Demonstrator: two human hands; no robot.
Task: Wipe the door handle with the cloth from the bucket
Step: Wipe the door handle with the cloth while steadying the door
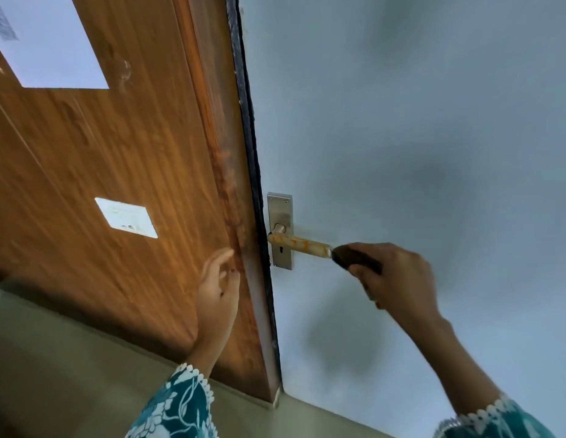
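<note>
Two hands are up at the door: our right hand (pixel 398 276), right of centre in the frame, is curled closed around a dark wad we take to be the cloth (pixel 354 259), pressed against the free tip of the door handle (pixel 299 244); our left hand (pixel 217 287), lower centre, is open with fingers loosely spread, holding nothing and resting against the brown wooden door (pixel 117 147) near its dark edge strip (pixel 253 153). We see the lever just right of centre, mounted on a metal backplate (pixel 280 230) against the pale blue surface (pixel 417 121). Its long axis runs nearly level across the frame, dipping slightly toward the lower right, with the pivot at the plate and the free end pointing right toward our closed hand. Orange-streaked patches show along the shaft, so we judge most of the wiping is not yet done. From here, pushing down on the tip could swing the lever and let the cloth slip off the end. A cloth bunched this small may only touch the tip and miss the shaft and its underside. If the cloth is wet, drips could run onto the plate and keyhole (pixel 280 255). No bucket is in view.
</note>
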